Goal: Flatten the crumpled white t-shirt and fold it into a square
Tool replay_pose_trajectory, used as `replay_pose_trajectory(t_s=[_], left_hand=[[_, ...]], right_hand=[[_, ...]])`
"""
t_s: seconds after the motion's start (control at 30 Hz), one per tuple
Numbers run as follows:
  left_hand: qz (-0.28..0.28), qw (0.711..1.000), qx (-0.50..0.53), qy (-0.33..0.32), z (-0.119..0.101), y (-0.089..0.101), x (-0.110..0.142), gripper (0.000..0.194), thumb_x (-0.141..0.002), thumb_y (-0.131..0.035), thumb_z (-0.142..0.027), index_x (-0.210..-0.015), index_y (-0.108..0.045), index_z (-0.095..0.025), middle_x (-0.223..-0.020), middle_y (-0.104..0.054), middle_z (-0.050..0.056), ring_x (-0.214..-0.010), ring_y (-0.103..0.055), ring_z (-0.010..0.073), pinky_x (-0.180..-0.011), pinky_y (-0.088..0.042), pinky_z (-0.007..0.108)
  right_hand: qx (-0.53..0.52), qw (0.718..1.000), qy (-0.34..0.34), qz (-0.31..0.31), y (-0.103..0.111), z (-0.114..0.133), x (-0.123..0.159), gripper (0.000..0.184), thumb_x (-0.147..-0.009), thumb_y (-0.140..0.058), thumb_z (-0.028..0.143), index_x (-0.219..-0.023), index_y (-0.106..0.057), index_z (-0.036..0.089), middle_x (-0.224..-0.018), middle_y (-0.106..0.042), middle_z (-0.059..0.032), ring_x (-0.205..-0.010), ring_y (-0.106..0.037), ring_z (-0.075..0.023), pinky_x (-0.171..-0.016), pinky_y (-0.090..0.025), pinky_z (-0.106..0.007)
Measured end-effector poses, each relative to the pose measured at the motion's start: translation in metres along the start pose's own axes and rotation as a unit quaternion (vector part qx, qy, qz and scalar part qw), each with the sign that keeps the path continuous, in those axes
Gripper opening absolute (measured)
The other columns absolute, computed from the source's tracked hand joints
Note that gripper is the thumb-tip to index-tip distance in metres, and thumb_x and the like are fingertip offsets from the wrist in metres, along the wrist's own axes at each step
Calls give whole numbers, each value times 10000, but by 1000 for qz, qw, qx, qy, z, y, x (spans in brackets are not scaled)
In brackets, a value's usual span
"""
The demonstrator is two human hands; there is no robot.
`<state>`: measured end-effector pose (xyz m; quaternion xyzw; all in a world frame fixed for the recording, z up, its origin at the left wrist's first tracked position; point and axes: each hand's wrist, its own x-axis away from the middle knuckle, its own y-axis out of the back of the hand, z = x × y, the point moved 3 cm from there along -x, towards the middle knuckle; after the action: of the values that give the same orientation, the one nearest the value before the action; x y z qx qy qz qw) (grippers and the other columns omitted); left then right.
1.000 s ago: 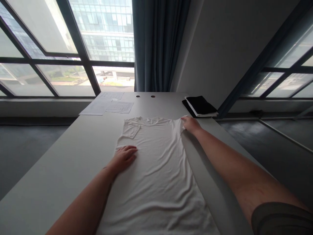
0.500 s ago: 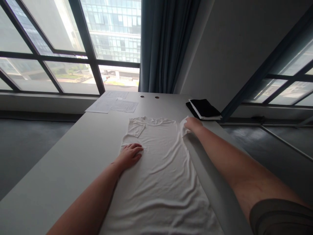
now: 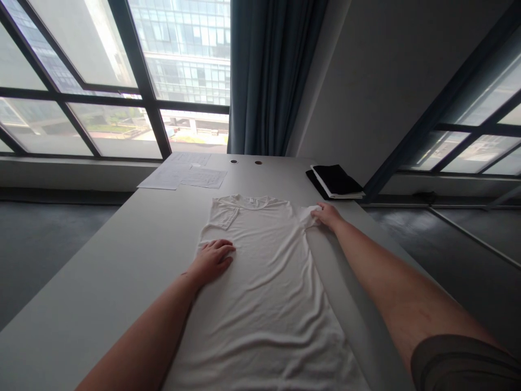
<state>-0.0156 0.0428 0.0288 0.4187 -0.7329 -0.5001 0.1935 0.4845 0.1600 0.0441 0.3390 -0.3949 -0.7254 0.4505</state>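
A white T-shirt [image 3: 264, 282] lies spread on the table, its neckline toward the far end and soft wrinkles across its body. Its left sleeve is folded inward over the chest. My left hand [image 3: 214, 259] rests flat on the shirt's left side just below that sleeve, fingers stretched out. At the right shoulder, my right hand [image 3: 326, 215] pinches the edge of the right sleeve, which sticks out to the side. The shirt's lower hem is out of view.
The white table [image 3: 101, 271] runs toward the window. Printed paper sheets [image 3: 175, 172] lie at its far left. Folded black and white cloths [image 3: 337, 181] are stacked at the far right. Two round holes [image 3: 258, 162] show near the back edge, before a blue curtain [image 3: 272, 81].
My right hand has drawn the right sleeve outward and slightly toward me, so it now extends from the shoulder. My left hand stays on the shirt.
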Motion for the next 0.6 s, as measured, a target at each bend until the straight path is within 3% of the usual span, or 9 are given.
replay_pose_trajectory(t_s=[0.2,0.33,0.47,0.6], left_hand=[[-3,1000,0,2,-1,2,0,374,-965,-530,-389,-1295,-685,-306,-1423,-638,49,-1327,-568,274,-1171,-419,473],[5,1000,-1,2,-4,4,0,373,-966,-522,-385,-1289,-687,-301,-1422,-638,52,-1325,-567,274,-1175,-411,476],[5,1000,-4,0,-5,4,0,363,-968,-520,-376,-1283,-685,-300,-1421,-638,49,-1326,-569,278,-1168,-414,485],[1,1000,-4,1,-3,2,0,354,-966,-534,-370,-1279,-685,-300,-1424,-637,46,-1331,-564,275,-1169,-413,476]], right_hand=[[26,1000,-12,11,-9,5,-6,744,-715,-689,197,-1450,-607,112,-1395,-671,-175,-1250,-651,-294,-1045,-504,-336],[40,999,-12,27,-10,7,-3,733,-689,-695,163,-1419,-641,125,-1311,-720,-165,-1122,-713,-300,-941,-565,-337],[59,997,-3,39,-6,13,1,679,-753,-677,190,-1427,-641,114,-1235,-751,-167,-952,-758,-290,-833,-609,-350],[89,995,34,36,3,30,6,692,-780,-601,132,-1472,-603,115,-1339,-709,-166,-1170,-702,-302,-992,-560,-343]])
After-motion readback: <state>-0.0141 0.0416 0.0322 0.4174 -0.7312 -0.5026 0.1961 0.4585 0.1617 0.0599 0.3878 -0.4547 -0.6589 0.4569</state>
